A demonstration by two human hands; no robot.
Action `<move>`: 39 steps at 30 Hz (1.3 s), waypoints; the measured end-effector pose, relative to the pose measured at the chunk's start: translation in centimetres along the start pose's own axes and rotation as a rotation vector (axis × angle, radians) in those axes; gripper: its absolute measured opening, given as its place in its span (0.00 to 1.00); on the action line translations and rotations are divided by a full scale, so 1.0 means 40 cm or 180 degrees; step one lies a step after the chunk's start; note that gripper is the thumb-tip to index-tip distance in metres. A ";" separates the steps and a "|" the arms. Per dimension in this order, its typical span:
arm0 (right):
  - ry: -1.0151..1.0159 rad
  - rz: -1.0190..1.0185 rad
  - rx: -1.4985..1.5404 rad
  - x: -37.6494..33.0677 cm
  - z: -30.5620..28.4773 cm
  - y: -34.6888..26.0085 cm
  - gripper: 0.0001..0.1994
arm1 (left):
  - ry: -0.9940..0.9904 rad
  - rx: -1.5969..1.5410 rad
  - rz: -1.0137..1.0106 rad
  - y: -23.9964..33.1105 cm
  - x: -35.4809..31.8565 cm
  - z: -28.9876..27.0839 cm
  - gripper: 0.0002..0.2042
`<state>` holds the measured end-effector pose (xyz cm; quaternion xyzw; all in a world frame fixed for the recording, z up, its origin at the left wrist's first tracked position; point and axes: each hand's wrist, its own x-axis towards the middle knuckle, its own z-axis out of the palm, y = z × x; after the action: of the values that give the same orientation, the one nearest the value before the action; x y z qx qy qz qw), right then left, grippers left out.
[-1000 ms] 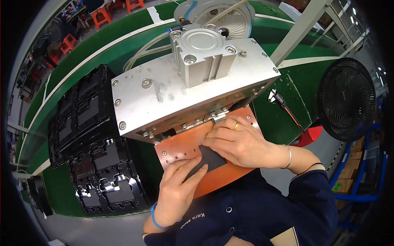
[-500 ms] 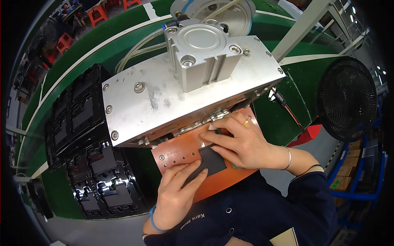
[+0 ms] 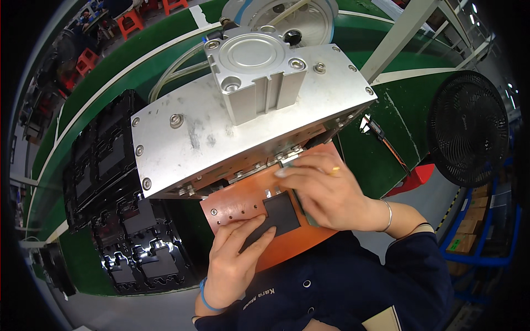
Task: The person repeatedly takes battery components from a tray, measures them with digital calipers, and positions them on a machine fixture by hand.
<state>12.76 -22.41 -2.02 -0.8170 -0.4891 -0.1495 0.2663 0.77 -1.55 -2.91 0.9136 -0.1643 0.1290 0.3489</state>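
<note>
With the left hand (image 3: 231, 258), using parted fingers, pressing the dark pad (image 3: 282, 214) onto the orange plate (image 3: 290, 246), as half a second ago. With the right hand (image 3: 331, 193), now shifted off the pad's right side, exposing more of the silvery tabs (image 3: 269, 193); too blurred to tell whether pinching anything. Beyond, toward the metal press (image 3: 193, 127).

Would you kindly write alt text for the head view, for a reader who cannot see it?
A person's left-hand grip rests on a dark flat piece on an orange plate, while the blurred right-hand grip is beside it. A silver machine stands behind the plate, with black trays at left.
</note>
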 end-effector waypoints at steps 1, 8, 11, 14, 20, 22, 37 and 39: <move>0.0234 -0.0006 -0.0045 -0.009 -0.010 0.005 0.16 | 0.0012 -0.0021 -0.0023 0.002 -0.001 0.000 0.21; -0.0157 0.0335 0.0560 -0.073 -0.043 -0.018 0.16 | 0.0132 -0.0041 -0.0145 -0.005 0.026 0.003 0.21; -0.0343 0.0318 0.0495 -0.079 -0.036 -0.009 0.18 | 0.0170 -0.0018 -0.0195 -0.011 0.050 0.005 0.19; -0.0452 0.0340 0.0515 -0.085 -0.031 -0.006 0.20 | 0.0171 0.0027 -0.0192 -0.015 0.055 0.008 0.19; -0.0624 0.0392 0.0529 -0.083 -0.037 -0.006 0.22 | 0.0241 0.0125 -0.0242 -0.023 0.070 0.013 0.18; -0.0648 0.0375 0.0520 -0.082 -0.038 -0.006 0.22 | 0.0261 0.0149 -0.0255 -0.022 0.073 0.012 0.18; -0.0352 0.0634 0.1042 -0.086 -0.048 0.003 0.19 | 0.0151 0.0161 -0.0387 -0.014 0.085 0.003 0.19; 0.0010 0.0860 0.0969 -0.087 -0.050 0.002 0.16 | 0.0150 0.0197 -0.0408 -0.007 0.082 -0.004 0.19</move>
<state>11.19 -26.09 -2.18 -0.8252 -0.3916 -0.0381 0.4052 3.85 -1.94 -1.79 0.9293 -0.0931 0.1329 0.3319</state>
